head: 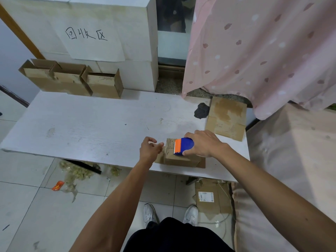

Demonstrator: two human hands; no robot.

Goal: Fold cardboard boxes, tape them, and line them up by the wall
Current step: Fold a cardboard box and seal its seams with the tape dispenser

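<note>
Box (pixel 179 159) sits just right of your left hand (pixel 149 149)
Your right hand (pixel 203 144) grips the tape dispenser (pixel 183 146) on it; left fingers (pixel 159 145) (relaxed, holding nothing) hover beside.

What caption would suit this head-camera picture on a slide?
Right hand grips a blue tape dispenser on a small cardboard box, left hand open beside it; three open boxes stand behind.

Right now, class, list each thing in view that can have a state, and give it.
tape dispenser: gripped by the right hand, on top of the near box.
near box: top flaps closed.
left hand: relaxed, holds nothing.
three boxes by the wall: upright, tops open.
flat cardboard: unfolded, lying flat.
</note>
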